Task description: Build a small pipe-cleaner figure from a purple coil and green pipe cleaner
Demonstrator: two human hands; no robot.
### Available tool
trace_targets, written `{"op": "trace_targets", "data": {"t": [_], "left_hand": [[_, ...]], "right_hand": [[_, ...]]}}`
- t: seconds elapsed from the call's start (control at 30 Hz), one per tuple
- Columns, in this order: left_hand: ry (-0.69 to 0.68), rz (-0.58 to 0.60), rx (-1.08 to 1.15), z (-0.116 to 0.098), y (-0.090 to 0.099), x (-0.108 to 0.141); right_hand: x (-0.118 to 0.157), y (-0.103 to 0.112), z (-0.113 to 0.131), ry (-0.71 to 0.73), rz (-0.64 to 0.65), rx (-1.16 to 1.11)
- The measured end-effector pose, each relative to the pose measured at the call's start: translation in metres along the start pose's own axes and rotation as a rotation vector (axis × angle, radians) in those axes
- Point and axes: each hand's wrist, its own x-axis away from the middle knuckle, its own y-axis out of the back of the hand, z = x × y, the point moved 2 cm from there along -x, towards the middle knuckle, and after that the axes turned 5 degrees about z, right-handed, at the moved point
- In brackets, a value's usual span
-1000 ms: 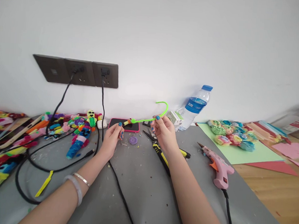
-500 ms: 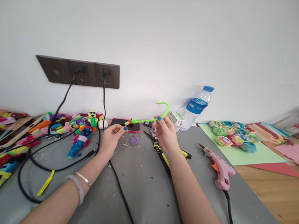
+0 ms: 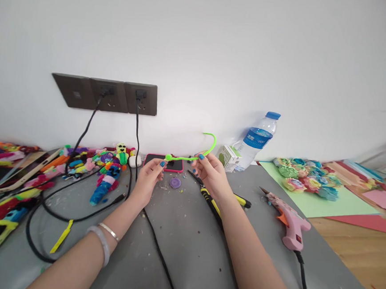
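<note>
1. Since half a second ago, the right hand (image 3: 214, 179) is sitting nearer the left hand (image 3: 146, 181), and the green fuzzy stem (image 3: 214, 144) is showing its knob (image 3: 168, 157) closer to the left fingertips; the orange-brown bit beyond the knob is no longer showing.
2. Left thumb and fingertips are closing in a pinch at the stem's knobbed end; the exact grip is staying hidden behind them.
3. Right thumb and forefinger are pinching the stem partway along, leaving its free end curling up and back to the left.
4. Between the hands, the stem is running nearly level, raised above the grey table (image 3: 178, 250) and crossing in front of the phone (image 3: 175, 166).
5. A purple disc (image 3: 175, 183) is lying just nearer than the phone; pliers (image 3: 210, 202) are resting partly hidden behind the right arm.
6. Past the right hand, a small carton (image 3: 228, 158) is standing beside a water bottle (image 3: 257, 137), while a pink glue gun (image 3: 293, 228) is lying well to the right.
7. Off to the left, a blue fuzzy figure (image 3: 101, 190) is lying near black cables.
</note>
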Motion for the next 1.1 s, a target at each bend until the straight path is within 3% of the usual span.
{"op": "trace_targets", "data": {"t": [0.27, 0.5, 0.77, 1.1], "left_hand": [[0.044, -0.108, 0.129, 0.0026, 0.0032, -0.0031], [0.038, -0.133, 0.103, 0.0007, 0.0031, -0.0026], [0.049, -0.078, 0.023, 0.0024, 0.0008, -0.0023], [0.025, 0.156, -0.183, 0.0004, -0.0041, 0.0031]], "right_hand": [[0.0021, -0.0032, -0.0023, -0.049, 0.085, 0.051], [0.0026, -0.0032, -0.0029, -0.062, 0.082, 0.058], [0.0013, -0.0027, 0.0002, -0.06, 0.035, 0.025], [-0.0006, 0.0023, 0.0007, -0.039, -0.02, -0.016]]}}
